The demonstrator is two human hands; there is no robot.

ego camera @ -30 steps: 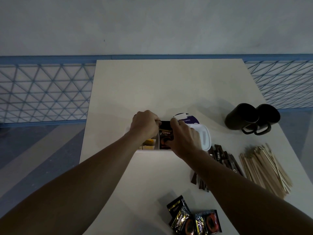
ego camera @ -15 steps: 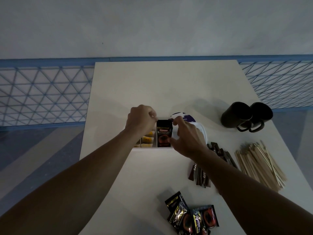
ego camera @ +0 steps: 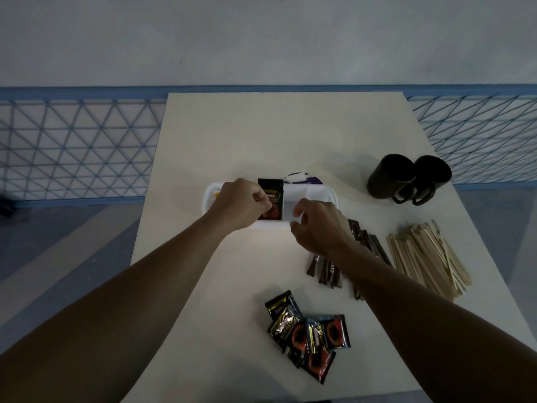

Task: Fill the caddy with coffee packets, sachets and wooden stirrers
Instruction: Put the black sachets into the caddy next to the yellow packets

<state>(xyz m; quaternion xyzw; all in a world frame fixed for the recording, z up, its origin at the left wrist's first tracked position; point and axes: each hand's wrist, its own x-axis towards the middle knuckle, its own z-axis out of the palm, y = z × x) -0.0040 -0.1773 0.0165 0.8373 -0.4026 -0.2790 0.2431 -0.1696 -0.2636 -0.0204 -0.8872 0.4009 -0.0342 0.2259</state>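
The left hand is curling its fingers against the left edge of the upright packet, seemingly pinching it. The packet is standing on end near the middle of the white caddy, with its top poking above the rim. The right hand is hovering over the caddy's near right side, fingers loosely bent and, as far as I can see, gripping nothing.

I'd say the person is seating one coffee packet and steadying it so it is not flopping over. Something yellow is showing in the caddy's left end, too hidden to name.

Outward on the bench, the brown sachets are lying partly under the right forearm. The wooden stirrers are heaped well to the right, and the loose packets are overlapping near the front edge. Two black mugs are standing beyond.

The next move is probably calling for a free hand to reach back and peel a single packet off that slippery heap.
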